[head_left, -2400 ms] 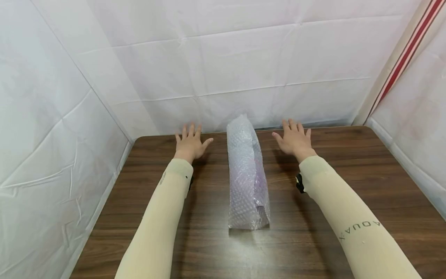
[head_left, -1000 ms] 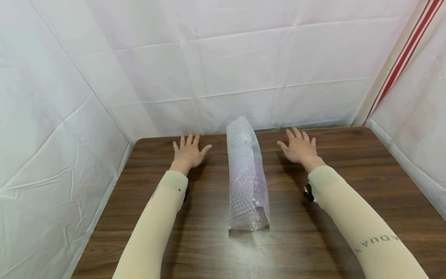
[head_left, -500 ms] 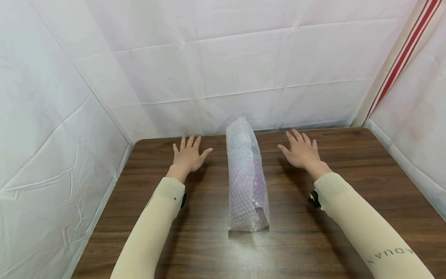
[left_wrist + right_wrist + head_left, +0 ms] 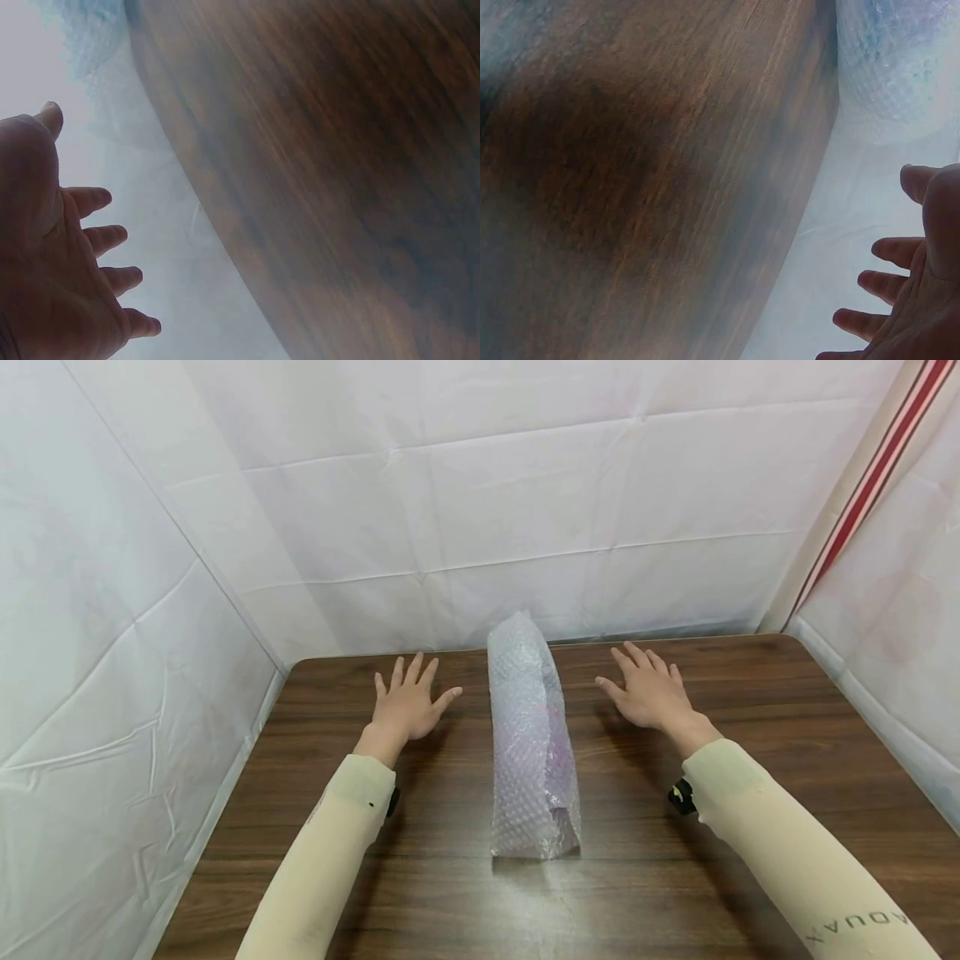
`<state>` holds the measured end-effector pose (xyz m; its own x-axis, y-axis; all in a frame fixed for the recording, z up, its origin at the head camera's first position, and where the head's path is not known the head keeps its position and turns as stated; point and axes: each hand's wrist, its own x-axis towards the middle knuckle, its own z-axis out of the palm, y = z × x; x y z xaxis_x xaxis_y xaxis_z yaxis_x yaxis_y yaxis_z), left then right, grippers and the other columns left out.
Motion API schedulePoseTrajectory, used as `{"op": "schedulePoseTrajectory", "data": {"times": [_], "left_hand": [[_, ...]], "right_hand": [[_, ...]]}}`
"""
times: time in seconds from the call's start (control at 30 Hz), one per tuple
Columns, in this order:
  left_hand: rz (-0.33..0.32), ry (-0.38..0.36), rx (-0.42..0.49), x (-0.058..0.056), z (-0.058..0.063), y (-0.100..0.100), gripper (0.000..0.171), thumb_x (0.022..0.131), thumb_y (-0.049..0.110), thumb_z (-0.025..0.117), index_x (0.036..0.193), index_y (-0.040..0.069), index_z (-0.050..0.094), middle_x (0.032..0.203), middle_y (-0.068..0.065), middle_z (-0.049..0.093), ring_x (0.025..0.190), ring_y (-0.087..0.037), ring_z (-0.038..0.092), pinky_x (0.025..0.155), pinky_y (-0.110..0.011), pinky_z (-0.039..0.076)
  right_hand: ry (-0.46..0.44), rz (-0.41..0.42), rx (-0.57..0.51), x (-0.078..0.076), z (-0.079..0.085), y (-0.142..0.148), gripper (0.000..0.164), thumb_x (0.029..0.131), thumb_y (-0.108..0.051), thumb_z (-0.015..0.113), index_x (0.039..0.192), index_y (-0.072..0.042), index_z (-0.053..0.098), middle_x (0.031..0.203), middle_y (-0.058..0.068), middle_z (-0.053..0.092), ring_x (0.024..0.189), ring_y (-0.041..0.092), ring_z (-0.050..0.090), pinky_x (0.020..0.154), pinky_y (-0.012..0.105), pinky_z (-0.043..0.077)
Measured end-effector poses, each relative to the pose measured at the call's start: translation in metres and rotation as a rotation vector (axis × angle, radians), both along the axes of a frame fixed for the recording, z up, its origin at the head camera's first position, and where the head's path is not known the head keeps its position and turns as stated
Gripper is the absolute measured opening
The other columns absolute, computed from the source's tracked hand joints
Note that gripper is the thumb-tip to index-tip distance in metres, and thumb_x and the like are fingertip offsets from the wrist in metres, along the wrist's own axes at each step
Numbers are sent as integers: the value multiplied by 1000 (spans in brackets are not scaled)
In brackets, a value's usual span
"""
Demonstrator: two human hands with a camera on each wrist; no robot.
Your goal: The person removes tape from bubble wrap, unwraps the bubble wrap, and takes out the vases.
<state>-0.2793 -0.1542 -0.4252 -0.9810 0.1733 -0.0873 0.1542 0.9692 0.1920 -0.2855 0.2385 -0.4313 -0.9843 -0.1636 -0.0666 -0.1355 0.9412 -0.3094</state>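
Observation:
A long bundle in clear bubble wrap [image 4: 525, 743] lies lengthwise on the brown wood-grain table [image 4: 450, 902]; something purplish shows through its near half, but its kind is hidden. To its left is my left hand [image 4: 407, 706], palm down, fingers spread, apart from the bundle. My right hand [image 4: 648, 692] is spread the same way on the other side, also apart from it. Both wrist views show a palm from below with nothing in it: the left palm [image 4: 52, 277] and the right palm [image 4: 922, 300]. A corner of the bubble wrap [image 4: 900, 60] appears at the right wrist view's top.
White sheeting [image 4: 517, 493] hangs directly behind the table's far edge, with more sheeting [image 4: 97, 693] along the left side. A red-striped band [image 4: 873, 485] runs down the right back corner. Each sleeve has a small black device [image 4: 682, 796] at the wrist.
Both hands have drawn back slightly from the far edge toward me, and the right hand has shifted a little outward. The wrapped bundle has stayed in place.

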Motion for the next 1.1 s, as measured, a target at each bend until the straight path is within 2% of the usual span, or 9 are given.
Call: {"op": "schedulePoseTrajectory", "data": {"times": [0.4, 0.8, 1.1], "left_hand": [[-37, 6, -16, 11, 5, 9, 85, 101, 77, 24, 169, 26, 10, 177, -7, 4, 162, -39, -2, 125, -71, -3], [-88, 8, -7, 22, 8, 23, 84, 101, 77, 25, 168, 28, 10, 177, -4, 2, 162, -37, -4, 125, -70, -5], [-100, -2, -6, 28, 8, 24, 84, 101, 77, 24, 168, 27, 11, 177, -4, 3, 162, -38, -3, 125, -70, -3]], "right_hand": [[14, 33, 0, 10, 1, -1, 78, 109, -58, 36, 167, -11, 15, 174, 20, 8, 156, 53, 10, 122, 74, 9], [28, 63, -23, 21, 3, 0, 76, 110, -52, 41, 167, -9, 17, 174, 20, 8, 156, 52, 12, 123, 72, 13], [51, 74, -40, 26, 3, -1, 76, 109, -52, 43, 167, -9, 19, 174, 20, 11, 155, 53, 14, 123, 71, 12]]}}
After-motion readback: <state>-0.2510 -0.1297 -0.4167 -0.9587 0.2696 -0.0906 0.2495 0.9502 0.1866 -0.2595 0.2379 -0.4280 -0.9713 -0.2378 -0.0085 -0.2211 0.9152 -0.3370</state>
